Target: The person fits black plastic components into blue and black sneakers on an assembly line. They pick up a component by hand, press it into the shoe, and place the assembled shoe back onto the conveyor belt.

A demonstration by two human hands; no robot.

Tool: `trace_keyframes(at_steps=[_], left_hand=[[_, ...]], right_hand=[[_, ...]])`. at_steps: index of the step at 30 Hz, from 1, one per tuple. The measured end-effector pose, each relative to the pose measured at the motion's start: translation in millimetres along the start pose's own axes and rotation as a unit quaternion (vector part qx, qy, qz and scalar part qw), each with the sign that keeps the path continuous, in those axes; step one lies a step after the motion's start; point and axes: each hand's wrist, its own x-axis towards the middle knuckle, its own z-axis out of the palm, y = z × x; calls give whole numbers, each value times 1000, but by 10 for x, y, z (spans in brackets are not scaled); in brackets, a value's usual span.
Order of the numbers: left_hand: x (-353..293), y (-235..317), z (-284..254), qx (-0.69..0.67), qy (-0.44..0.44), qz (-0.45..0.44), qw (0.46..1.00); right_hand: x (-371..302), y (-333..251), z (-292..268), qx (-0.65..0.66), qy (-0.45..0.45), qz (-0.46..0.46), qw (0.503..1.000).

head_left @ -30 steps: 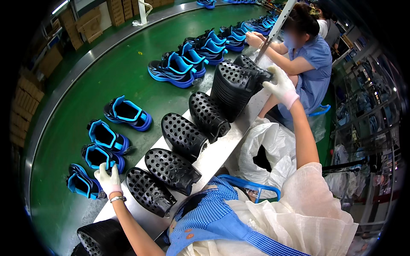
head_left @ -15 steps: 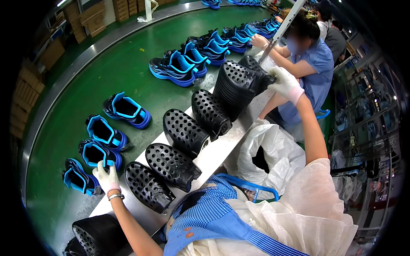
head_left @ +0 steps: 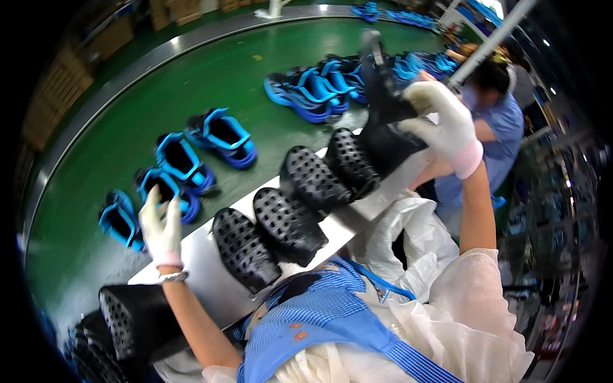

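Observation:
My left hand (head_left: pixel 161 226), in a white glove, has thumb and finger spread beside a blue-and-black sneaker (head_left: pixel 167 186). Its fingertips overlap the shoe's collar in the picture; whether they touch cannot be made out. My right hand (head_left: pixel 444 124), also gloved, curves with a gap between thumb and fingers. It is right beside a cluster of black plastic pieces (head_left: pixel 386 131) at the bench's far end, one tilted up and blurred. Several black perforated shoe-shaped forms (head_left: pixel 287 223) lie in a row along the metal bench (head_left: pixel 204 274) between my hands.
More sneakers (head_left: pixel 300 96) line the green table (head_left: pixel 147 89) beyond the bench. A white plastic bag (head_left: pixel 415 242) stands open at my right. A co-worker in blue (head_left: pixel 495 134) sits past it, near a slanted metal post (head_left: pixel 491 45). Other black forms (head_left: pixel 137 319) are at lower left.
My left fingers have spread away from the sneaker's heel. At my right hand a black piece has swung upward, and the fingers have spread into a wide curve. The view has shifted.

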Motion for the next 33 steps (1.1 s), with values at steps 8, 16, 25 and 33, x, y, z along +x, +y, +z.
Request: trace_keyframes(at_steps=[8, 16, 25, 33], left_hand=[[-260, 306, -59, -610, -238, -68, 753], [-405, 25, -88, -668, -59, -124, 731], [-278, -85, 90, -748, -62, -133, 647], [-242, -167, 93, -182, 25, -77, 980]], right_hand=[[664, -1547, 1433, 153, -260, -251, 920], [705, -1902, 2268, 211, -341, -152, 903], [905, -1886, 2594, 108, -270, -207, 934], [1464, -1833, 2616, 45, -425, -126, 895]])
